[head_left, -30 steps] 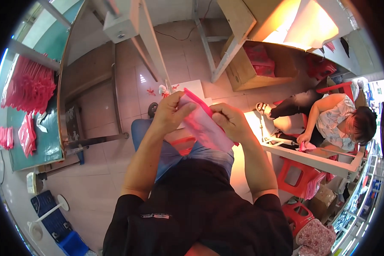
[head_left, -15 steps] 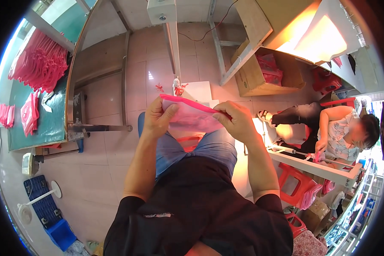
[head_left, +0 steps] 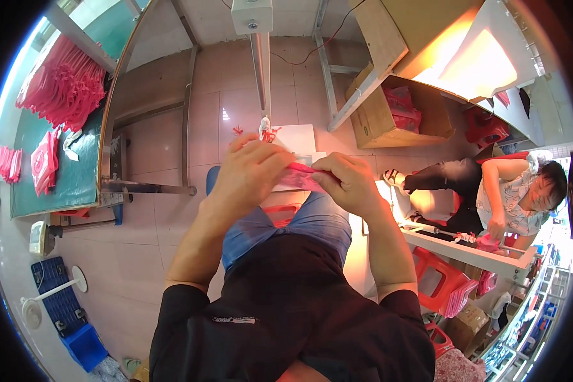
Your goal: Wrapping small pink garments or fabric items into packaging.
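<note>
The left hand [head_left: 251, 169] and right hand [head_left: 345, 181] are pinching a thin pink bag [head_left: 297, 177] between closed fingers above the lap, off any surface, and I judge it risking slipping to the floor [head_left: 159, 254] if either grip is loosening.

pink bag [head_left: 299, 178] mostly hidden between both hands.

Bright upper-right glare, fisheye-bent edges.
</note>
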Demonstrator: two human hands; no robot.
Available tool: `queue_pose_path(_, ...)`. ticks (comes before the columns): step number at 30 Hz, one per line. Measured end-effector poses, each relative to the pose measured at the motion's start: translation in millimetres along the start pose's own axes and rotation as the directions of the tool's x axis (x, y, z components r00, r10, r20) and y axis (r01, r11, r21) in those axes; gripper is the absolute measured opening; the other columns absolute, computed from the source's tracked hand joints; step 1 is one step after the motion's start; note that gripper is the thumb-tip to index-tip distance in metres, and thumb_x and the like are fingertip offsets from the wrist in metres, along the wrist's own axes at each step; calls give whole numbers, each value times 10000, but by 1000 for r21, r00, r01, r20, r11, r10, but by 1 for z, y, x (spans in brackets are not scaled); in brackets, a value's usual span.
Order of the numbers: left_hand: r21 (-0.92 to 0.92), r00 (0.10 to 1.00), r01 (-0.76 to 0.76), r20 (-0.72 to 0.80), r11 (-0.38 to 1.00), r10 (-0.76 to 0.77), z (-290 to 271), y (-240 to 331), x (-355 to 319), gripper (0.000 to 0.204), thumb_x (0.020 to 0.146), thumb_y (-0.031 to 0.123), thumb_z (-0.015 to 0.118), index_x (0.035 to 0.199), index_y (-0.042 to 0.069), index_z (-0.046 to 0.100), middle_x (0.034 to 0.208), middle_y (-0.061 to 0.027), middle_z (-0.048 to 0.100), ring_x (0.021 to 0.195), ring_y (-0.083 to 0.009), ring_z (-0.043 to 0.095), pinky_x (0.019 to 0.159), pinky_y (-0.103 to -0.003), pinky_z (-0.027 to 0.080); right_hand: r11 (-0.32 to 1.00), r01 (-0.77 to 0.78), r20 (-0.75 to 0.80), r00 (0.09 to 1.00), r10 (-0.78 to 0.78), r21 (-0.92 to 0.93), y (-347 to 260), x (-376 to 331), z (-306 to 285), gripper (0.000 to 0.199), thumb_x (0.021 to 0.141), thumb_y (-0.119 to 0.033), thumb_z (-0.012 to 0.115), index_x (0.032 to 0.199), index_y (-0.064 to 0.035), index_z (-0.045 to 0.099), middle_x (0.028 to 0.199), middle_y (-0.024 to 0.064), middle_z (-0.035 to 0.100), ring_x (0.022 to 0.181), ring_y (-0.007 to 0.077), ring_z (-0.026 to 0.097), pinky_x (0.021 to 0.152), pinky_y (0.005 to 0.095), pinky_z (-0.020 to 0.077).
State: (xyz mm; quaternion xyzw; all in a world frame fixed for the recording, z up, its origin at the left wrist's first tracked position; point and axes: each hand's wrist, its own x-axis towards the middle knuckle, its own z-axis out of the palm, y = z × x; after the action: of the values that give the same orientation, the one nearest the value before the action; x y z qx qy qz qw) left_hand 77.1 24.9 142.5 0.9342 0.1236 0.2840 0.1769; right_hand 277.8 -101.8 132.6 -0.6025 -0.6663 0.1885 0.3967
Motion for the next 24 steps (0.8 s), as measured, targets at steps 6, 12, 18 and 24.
queue_pose_path(6,-120,992,118,46,986,-113,7,-3,-5,92,812,104,717,890,77,676,797,-63,649,749,-264,621,703,-377,443,932,189,34,982,-188,-310,-7,5,1,230,812,-110,730,1028,-106,650,812,62,643,737,273,638,694,379,513)
queue_pose_path(12,-233,990,140,51,962,-131,7,-11,-7,92,813,68,705,895,44,671,775,-105,624,708,-298,606,632,-381,456,912,255,173,963,-208,-321,2,4,6,258,797,-92,723,1041,-129,647,835,40,657,751,276,641,704,387,524)
queue_pose_path(18,-300,985,173,60,938,-163,9,-13,-12,105,806,40,704,904,26,668,767,-122,609,700,-313,597,608,-378,464,979,160,164,977,-139,-124,6,1,5,223,803,-79,722,1006,-101,632,802,65,630,728,285,632,629,387,506)
queue_pose_path(24,-328,981,195,61,924,-186,12,-15,-14,103,819,75,701,914,46,676,794,-114,636,721,-309,615,624,-383,473,994,83,195,978,-69,-65,7,-2,-2,184,841,-133,720,994,-89,627,798,77,609,712,299,621,631,399,499)
